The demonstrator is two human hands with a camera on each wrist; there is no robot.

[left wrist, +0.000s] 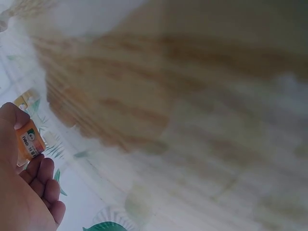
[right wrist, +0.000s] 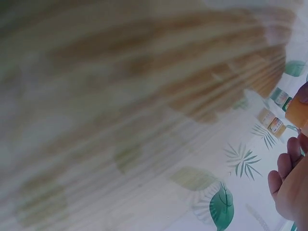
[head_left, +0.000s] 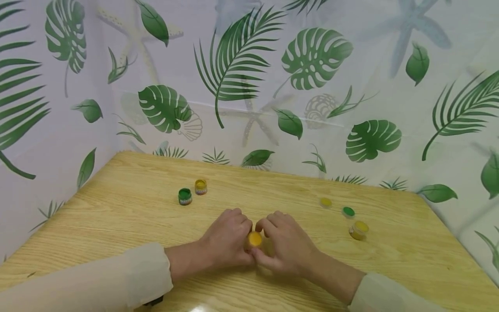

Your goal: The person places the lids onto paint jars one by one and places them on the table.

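Note:
Low at the middle of the table in the head view, a small orange paint jar sits between both hands. The left hand grips it from the left; in the left wrist view the thumb and fingers pinch the labelled jar. From the right, the right hand pinches the same jar with curled fingers and thumb. Only part of the orange jar shows at the right wrist view's edge. The fingers hide most of its side, and whether its lid is loose cannot be told.
On the wooden table, an uncapped green paint jar and an uncapped yellow one stand at the left. A yellow lid, a green lid and another yellow jar are at the right. Leaf-patterned cloth hangs behind.

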